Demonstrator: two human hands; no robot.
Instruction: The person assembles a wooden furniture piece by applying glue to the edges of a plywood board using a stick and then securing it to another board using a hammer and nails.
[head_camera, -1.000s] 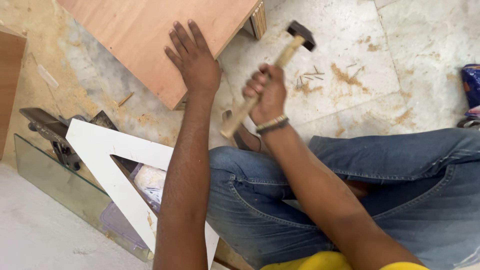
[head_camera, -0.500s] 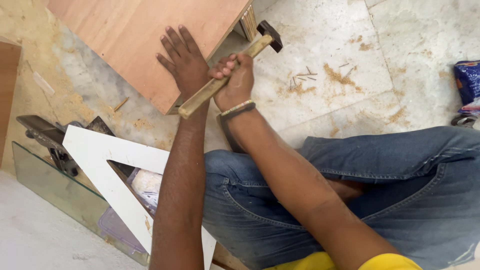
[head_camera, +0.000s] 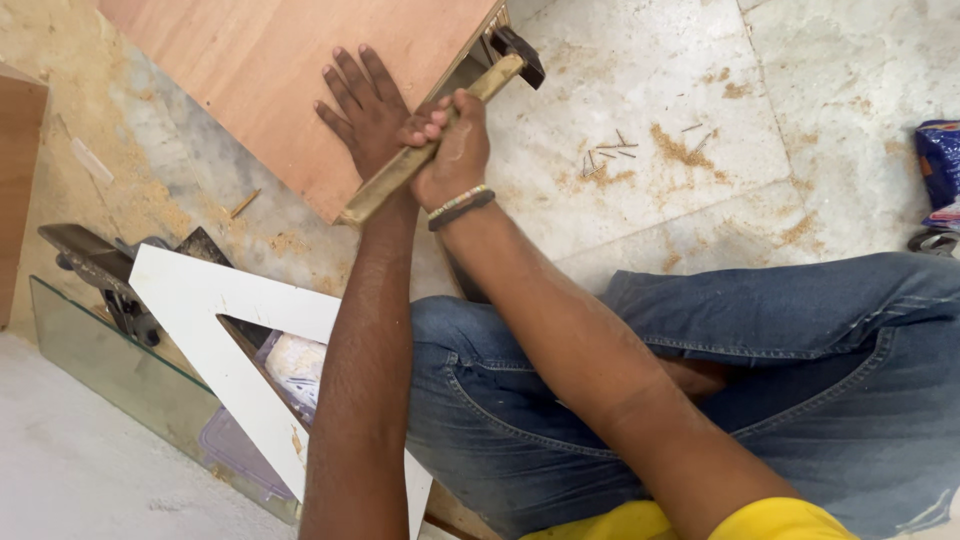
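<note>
Head view, looking down over your knees. Your right hand (head_camera: 452, 150) is wrapped tight round the wooden handle of a hammer (head_camera: 440, 140), fist fully closed near the middle of the shaft. The handle's long axis runs on a diagonal, butt end low and to the left, dark metal head (head_camera: 520, 45) high and to the right, right at the edge of the plywood board (head_camera: 270, 70). The head sits just beyond your knuckles, up and away from your body, touching or almost touching the board's side (contact itself too small to tell).

Your left hand (head_camera: 365, 105) lies flat on the board, palm down, fingers spread, holding nothing, just pressing. It crosses under the hammer handle, so the right hand is the nearer one to the struck edge.

Board: smooth reddish-brown face, layered edge showing at the corner. It lies on a pale marble floor (head_camera: 800, 120) dusted with sawdust. A small scatter of thin nails (head_camera: 605, 155) lies on the floor to the right of the hammer, well apart from the board.

Blue denim legs fill the lower right. At lower left, a white triangular frame (head_camera: 215, 310) leans over a sheet of glass (head_camera: 110, 370), with a dark metal tool (head_camera: 95, 260) just behind it.
</note>
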